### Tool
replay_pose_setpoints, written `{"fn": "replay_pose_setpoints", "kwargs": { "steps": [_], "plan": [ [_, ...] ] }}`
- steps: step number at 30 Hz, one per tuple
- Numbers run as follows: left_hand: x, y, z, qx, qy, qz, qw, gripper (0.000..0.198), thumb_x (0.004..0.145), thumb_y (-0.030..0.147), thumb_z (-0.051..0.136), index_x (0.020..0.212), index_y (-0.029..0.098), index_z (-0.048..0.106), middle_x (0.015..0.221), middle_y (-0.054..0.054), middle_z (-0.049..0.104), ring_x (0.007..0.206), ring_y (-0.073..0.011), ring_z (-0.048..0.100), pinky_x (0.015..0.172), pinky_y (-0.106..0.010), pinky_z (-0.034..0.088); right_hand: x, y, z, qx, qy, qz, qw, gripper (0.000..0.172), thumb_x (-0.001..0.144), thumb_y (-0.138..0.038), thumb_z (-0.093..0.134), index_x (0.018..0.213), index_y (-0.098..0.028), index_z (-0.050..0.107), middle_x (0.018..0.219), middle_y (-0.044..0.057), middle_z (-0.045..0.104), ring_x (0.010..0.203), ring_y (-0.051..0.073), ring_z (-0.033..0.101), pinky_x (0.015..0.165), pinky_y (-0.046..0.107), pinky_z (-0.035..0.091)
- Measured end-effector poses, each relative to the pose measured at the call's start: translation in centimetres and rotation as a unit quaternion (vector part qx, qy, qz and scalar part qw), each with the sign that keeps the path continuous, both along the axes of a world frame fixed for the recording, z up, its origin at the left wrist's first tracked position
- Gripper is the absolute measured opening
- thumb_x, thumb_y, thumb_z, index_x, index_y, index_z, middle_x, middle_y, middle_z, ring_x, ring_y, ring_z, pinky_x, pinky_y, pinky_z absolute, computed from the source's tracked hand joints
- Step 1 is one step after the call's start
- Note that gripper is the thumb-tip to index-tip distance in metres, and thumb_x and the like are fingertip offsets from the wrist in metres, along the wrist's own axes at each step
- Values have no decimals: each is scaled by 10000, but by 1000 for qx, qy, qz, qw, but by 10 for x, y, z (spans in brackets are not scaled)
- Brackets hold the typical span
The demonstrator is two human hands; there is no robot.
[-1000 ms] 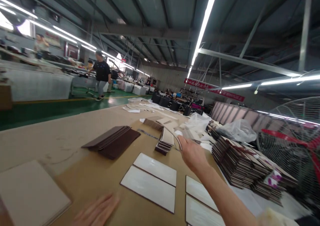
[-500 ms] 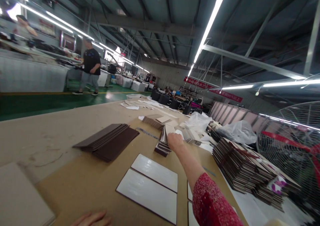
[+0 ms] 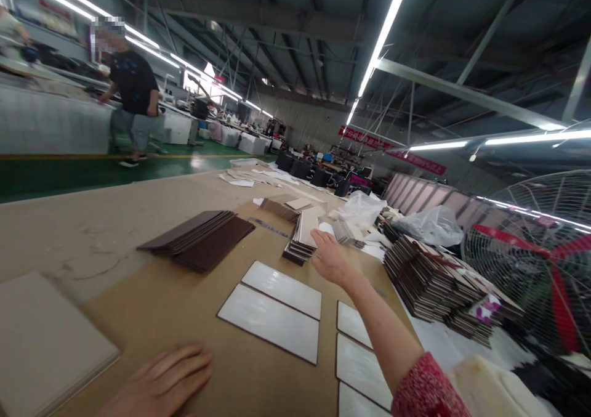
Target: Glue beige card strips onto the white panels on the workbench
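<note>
My right hand (image 3: pixel 333 259) reaches forward to the right side of a stack of narrow beige boards with dark edges (image 3: pixel 305 229). Its fingers are stretched out, with the tips at the stack's edge; the thumb is mostly hidden. My left hand (image 3: pixel 168 374) lies flat on the brown sheet (image 3: pixel 194 309), fingers extended, holding nothing. Between the hands are two white-faced panels with dark edges (image 3: pixel 277 321), side by side. More white panels (image 3: pixel 362 368) lie in a column partly under my right forearm. A fanned pile of dark brown panels (image 3: pixel 207 238) sits left of the beige stack.
Large beige boards (image 3: pixel 50 349) are stacked at the near left. On the right stands a tall pile of dark-edged boards (image 3: pixel 434 281), with a caged fan (image 3: pixel 545 257) beyond it. Clear plastic bags (image 3: pixel 431 225) lie behind. A person in a dark shirt (image 3: pixel 133 84) stands across the aisle.
My right hand has shifted from over the near end of the beige stack to its right side. My left hand shows more fully on the brown sheet. The person across the aisle has moved left.
</note>
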State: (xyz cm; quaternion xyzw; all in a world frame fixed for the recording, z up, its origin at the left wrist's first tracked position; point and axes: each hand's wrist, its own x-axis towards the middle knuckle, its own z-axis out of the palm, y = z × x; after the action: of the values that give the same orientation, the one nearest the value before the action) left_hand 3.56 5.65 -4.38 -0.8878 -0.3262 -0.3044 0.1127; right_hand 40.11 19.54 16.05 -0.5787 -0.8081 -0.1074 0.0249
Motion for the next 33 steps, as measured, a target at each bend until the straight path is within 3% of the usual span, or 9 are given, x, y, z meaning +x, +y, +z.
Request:
{"fn": "replay_pose_setpoints", "kwargs": {
  "steps": [5, 10, 15, 21, 26, 30, 33],
  "plan": [
    [2, -21, 33, -77, -18, 43, 996, 612, 950, 424, 594, 1522, 319, 404, 1455, 12, 596, 1268, -204, 622, 1072, -296, 512, 22, -75, -21, -43, 40, 12, 998, 668, 885, -143, 505, 1528, -21, 368, 1574, 192, 410, 1469, 281, 297, 1226, 454, 239],
    [4, 3, 61, -176, 1, 69, 982, 583, 1013, 414, 423, 1542, 180, 352, 1539, -99, 497, 1378, -253, 522, 1169, -384, 427, 30, -132, -43, -112, 77, 0, 991, 621, 884, -167, 528, 1474, 0, 434, 1446, 200, 548, 1350, 284, 453, 1188, 407, 320],
    [23, 39, 67, -265, 47, 117, 956, 635, 978, 313, 345, 1548, 38, 288, 1587, -208, 387, 1457, -323, 400, 1213, -507, 339, 18, -158, -62, -140, 100, -27, 985, 599, 907, -189, 549, 1469, -12, 438, 1370, 204, 605, 1276, 292, 530, 1107, 396, 423],
    [44, 44, 77, -290, 65, 145, 944, 623, 955, 201, 311, 1559, 60, 250, 1517, -233, 469, 1357, -374, 497, 1070, -597, 453, -2, -168, -78, -134, 110, -33, 984, 580, 906, -130, 534, 1455, 29, 438, 1336, 232, 618, 1290, 305, 522, 1134, 405, 403],
    [21, 10, 81, -294, 71, 131, 944, 622, 957, 182, 353, 1557, 59, 239, 1500, -220, 490, 1344, -314, 513, 1131, -488, 434, -14, -200, -77, -146, 131, -11, 981, 631, 931, -181, 539, 1503, 28, 372, 1378, 238, 586, 1315, 314, 518, 1131, 444, 432],
    [-10, -42, 73, -262, 58, 110, 957, 585, 984, 164, 328, 1555, 73, 238, 1513, -214, 476, 1368, -300, 495, 1163, -479, 414, -23, -243, -79, -147, 151, 40, 977, 632, 939, -207, 513, 1528, -39, 359, 1393, 210, 592, 1293, 294, 569, 1093, 454, 495],
    [-27, -83, 72, -258, 48, 121, 957, 574, 1012, 180, 337, 1575, 157, 224, 1549, -157, 455, 1403, -271, 471, 1184, -442, 405, -24, -272, -86, -113, 143, 104, 978, 689, 910, -193, 542, 1555, -83, 327, 1416, 195, 595, 1322, 300, 565, 1066, 443, 531]
  ]
}}
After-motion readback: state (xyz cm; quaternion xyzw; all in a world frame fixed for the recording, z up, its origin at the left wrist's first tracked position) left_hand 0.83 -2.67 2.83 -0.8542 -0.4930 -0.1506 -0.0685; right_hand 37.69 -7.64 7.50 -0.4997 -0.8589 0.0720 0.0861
